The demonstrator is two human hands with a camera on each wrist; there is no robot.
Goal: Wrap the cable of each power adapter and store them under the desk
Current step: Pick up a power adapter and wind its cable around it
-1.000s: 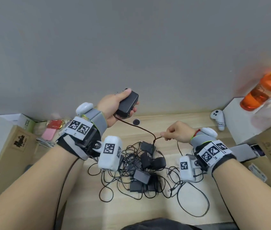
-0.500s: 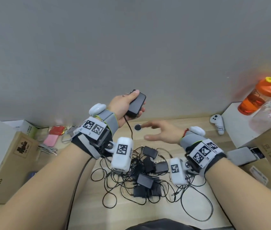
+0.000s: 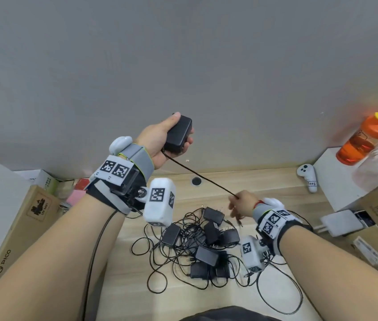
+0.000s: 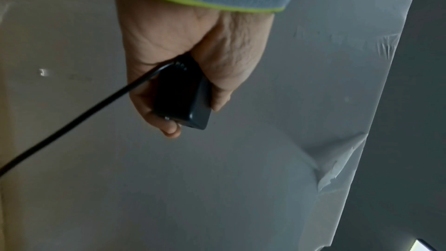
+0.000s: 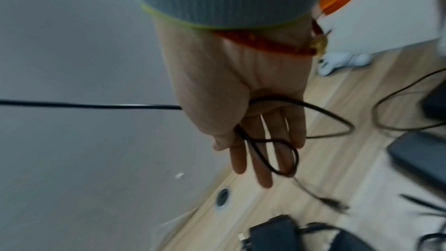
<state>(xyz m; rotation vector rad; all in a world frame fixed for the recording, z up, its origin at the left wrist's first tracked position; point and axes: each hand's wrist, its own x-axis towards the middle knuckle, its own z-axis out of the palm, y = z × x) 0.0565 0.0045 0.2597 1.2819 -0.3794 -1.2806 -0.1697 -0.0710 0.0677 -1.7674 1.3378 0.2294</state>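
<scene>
Left hand [image 3: 160, 140] grips black adapter [image 3: 178, 135] raised above counter [image 3: 264, 181]. Cable [image 3: 206, 179] runs taut to right hand [image 3: 241, 202], thumb pinching it against straight fingers [image 5: 263, 161], slack looped there. Step: wrapping first adapter's cable. Next: wind turns round brick, keep tension. Remaining adapters [image 3: 206, 249] tangled on counter.

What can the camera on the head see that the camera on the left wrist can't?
Only the head view shows the right hand pinching the cable, the tangled pile of adapters on the desk, the orange bottle and the white controller. Only the left wrist view shows, close up, where the cable leaves the adapter's end beside the palm. Both show the left hand gripping the black adapter, with its cable leading away.
</scene>
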